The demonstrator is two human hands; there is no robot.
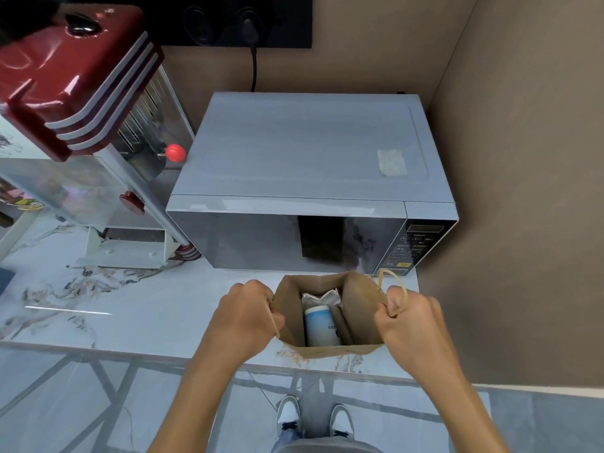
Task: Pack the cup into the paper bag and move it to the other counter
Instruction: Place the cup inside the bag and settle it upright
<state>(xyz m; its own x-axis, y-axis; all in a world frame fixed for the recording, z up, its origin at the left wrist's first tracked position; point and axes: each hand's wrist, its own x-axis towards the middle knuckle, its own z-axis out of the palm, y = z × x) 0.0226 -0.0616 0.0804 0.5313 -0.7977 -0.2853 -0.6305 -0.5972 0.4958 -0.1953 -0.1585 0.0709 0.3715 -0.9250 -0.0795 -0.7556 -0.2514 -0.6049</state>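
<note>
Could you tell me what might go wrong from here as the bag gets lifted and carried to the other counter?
1. The cup stands loose inside the open paper bag beside crumpled white paper; a tilt could tip it over.
2. The left hand and right hand pull the thin handles apart, which may strain or tear them.
3. The bag sits close to the microwave, so a forward swing could bump it.

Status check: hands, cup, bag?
Left hand, right hand gripping paper bag handles. Cup inside. Microwave close behind.

Microwave [304, 191] close behind paper bag [356, 299]; wall [523, 223] blocks right; counter [114, 305] open left.
</note>
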